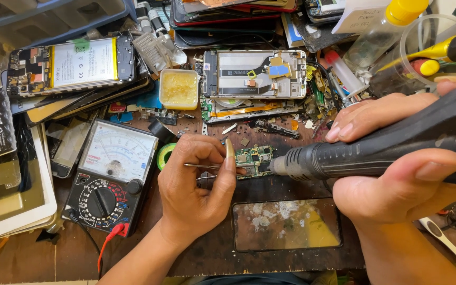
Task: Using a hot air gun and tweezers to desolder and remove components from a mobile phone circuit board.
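Note:
My left hand [196, 187] pinches thin metal tweezers [207, 167], whose tips reach a small green circuit board [255, 158] lying on the worn wooden bench. My right hand [397, 174] grips a black hot-air handpiece [386, 145]; its metal nozzle [279, 165] points left and sits right at the board's right edge. The two hands face each other across the board.
An analog multimeter [111, 177] with red and black leads lies left of my left hand. An opened phone with its battery [72, 63] and a phone frame [257, 74] lie behind, beside a tub of yellow flux [179, 88]. A dark glass panel [286, 224] lies in front. Tools and bottles crowd the back right.

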